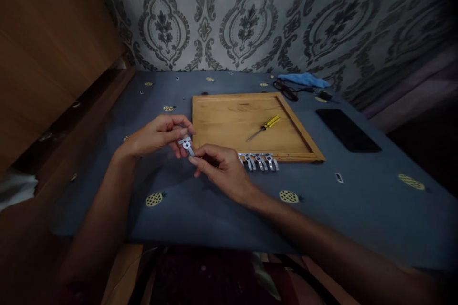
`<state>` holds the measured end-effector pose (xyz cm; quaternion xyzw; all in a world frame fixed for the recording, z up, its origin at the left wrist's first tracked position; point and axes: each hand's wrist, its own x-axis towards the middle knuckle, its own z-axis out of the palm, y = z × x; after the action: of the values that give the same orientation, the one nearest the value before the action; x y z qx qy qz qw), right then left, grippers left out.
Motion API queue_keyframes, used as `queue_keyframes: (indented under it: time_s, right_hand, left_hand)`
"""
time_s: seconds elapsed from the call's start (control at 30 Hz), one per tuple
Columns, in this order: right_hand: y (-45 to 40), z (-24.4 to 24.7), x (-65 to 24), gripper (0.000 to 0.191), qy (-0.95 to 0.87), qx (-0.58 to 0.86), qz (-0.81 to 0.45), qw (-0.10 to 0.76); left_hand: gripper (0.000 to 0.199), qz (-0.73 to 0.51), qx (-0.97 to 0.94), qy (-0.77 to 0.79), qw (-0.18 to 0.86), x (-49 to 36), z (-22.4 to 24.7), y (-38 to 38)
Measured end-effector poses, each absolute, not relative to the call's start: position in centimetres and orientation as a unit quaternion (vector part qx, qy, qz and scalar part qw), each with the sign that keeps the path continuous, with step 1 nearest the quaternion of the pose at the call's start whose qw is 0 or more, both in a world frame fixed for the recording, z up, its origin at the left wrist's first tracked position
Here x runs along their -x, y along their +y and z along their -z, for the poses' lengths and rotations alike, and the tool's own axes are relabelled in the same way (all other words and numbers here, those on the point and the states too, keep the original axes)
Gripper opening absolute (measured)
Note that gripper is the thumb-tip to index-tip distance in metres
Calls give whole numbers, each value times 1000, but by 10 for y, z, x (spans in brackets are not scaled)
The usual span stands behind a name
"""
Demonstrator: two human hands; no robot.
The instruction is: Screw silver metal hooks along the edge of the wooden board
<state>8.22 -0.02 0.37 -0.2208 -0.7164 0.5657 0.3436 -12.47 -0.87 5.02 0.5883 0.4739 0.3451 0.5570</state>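
Both hands hold one small silvery metal hook (186, 143) above the table, left of the wooden tray. My left hand (162, 134) pinches its flat upper plate between thumb and fingers. The fingertips of my right hand (222, 167) close on its lower, curved end. Several similar metal hooks (260, 161) sit in a row along the near edge of the wooden tray (300, 136); my right hand hides part of that row. A screwdriver (266, 126) with a yellow and black handle lies inside the tray, its shaft pointing toward the near left.
A black phone-like slab (347, 129) lies right of the tray. Behind it are a blue cloth (304, 79) and a black cable (288, 89). The table has a blue cover (222, 214) with pineapple prints. Wooden furniture (53, 57) borders the left side.
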Motion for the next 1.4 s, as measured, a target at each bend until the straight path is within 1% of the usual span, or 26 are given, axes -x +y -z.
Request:
queue_keyframes:
  time_s: [0.13,0.37,0.5,0.57,0.73,0.8,0.87,1.0,1.1,1.2,1.27,1.4]
  right_hand:
    - [-2,-2,-85,29,-677,226,-604,354]
    - [-2,2,-89,28,-659,239,-620,353]
    - [-3,6,-94,32,-645,234,-637,351]
    - [-4,7,-100,30,-643,239,-642,344]
    - [-10,2,-129,14,-666,227,-626,336]
    - [-14,1,-147,14,-670,231,-625,326]
    - [-19,2,-166,12,-666,248,-617,339]
    - [-24,9,-206,11,-631,321,-579,405]
    - [-17,15,-233,18,-568,405,-567,437]
    - [-5,22,-252,30,-534,463,-555,438]
    - [3,26,-259,36,-540,480,-550,419]
    - [15,30,-262,39,-554,463,-565,399]
  left_hand:
    - [36,-355,-581,454,575,124,-46,-8]
    - [33,-337,-574,452,594,118,-47,-8]
    - [31,-333,-567,437,613,111,-48,-8]
    - [31,-333,-564,435,618,106,-47,-8]
    - [28,-301,-575,440,620,81,-47,-11]
    - [26,-283,-596,447,603,69,-48,-13]
    - [25,-266,-635,463,558,58,-50,-14]
    - [28,-247,-713,499,426,41,-53,-13]
    - [30,-232,-744,514,359,28,-52,-6]
    - [31,-228,-760,510,331,12,-46,5]
    - [32,-231,-773,498,319,0,-40,14]
    - [29,-232,-784,484,313,-20,-29,28]
